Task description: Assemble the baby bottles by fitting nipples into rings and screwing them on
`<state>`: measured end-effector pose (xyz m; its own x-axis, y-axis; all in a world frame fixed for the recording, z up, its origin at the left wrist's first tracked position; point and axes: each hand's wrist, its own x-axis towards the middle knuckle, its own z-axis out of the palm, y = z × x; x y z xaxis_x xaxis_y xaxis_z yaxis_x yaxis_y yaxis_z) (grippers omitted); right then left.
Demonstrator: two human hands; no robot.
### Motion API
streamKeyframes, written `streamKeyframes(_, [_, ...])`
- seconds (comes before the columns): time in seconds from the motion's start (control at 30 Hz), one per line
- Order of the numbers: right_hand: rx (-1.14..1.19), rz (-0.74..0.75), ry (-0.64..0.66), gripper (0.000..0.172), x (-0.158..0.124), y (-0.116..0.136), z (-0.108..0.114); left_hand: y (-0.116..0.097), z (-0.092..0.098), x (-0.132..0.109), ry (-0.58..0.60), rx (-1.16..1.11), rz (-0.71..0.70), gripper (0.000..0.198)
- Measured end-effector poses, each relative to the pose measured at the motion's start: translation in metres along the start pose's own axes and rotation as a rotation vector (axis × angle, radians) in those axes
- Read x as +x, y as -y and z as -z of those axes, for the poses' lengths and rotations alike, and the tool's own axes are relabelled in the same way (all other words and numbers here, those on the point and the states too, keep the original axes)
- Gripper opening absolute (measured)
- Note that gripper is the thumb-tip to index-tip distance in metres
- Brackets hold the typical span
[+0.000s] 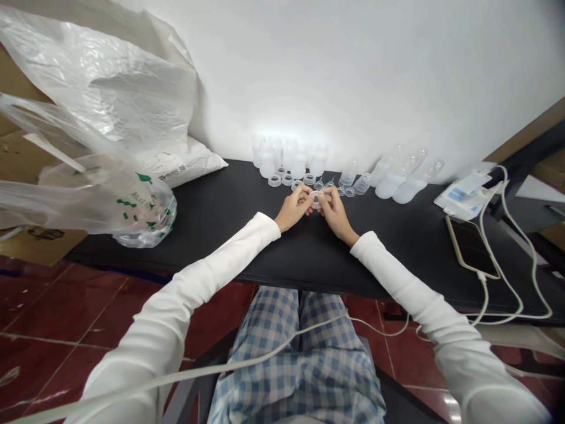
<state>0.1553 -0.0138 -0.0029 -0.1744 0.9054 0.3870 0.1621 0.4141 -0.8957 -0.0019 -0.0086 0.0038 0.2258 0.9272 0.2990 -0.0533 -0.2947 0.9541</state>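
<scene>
At the far left, a crumpled clear plastic bag (97, 200) with green print hangs in front of cardboard (22, 153), and a white sack (176, 162) leans against the wall (353, 70) behind it. Near the middle of the black bench (212, 229), the left hand (293, 207) and right hand (335, 215) meet, both nearly closed, with the fingertips of each pinching opposite edges of a clear plastic ring (316, 199). Holding the ring from both sides keeps it level and in plain view, just above the bench. Beyond the hands stands a row of frosted plastic bottles (289, 156), with smaller clear rings (274, 181) lying in front of them. Further right, more frosted bottles (399, 179) lie on their sides. At the right end are a packet (463, 197) and a phone (471, 247) with a white cable (514, 277). Red tiles (57, 312) show below the bench.
</scene>
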Motion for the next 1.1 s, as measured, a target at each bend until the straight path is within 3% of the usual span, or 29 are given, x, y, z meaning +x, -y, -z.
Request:
streamKeyframes(0.33, [-0.260,0.094,-0.035,0.037,-0.003,0.006,0.000,-0.006,0.000,-0.003,-0.004,0.174,-0.033,0.024])
streamKeyframes(0.7, [-0.108,0.063,0.053,0.044,0.000,-0.006,0.000,-0.007,0.002,-0.005,0.000,0.269,-0.070,0.018])
streamKeyframes(0.93, [-0.295,0.105,0.018,0.034,-0.002,0.007,0.005,-0.006,0.001,-0.006,0.033,0.333,-0.100,0.009])
streamKeyframes(1.1, [-0.269,0.096,0.008,0.036,-0.002,0.009,0.006,-0.005,0.002,-0.004,0.043,0.275,-0.072,0.016])
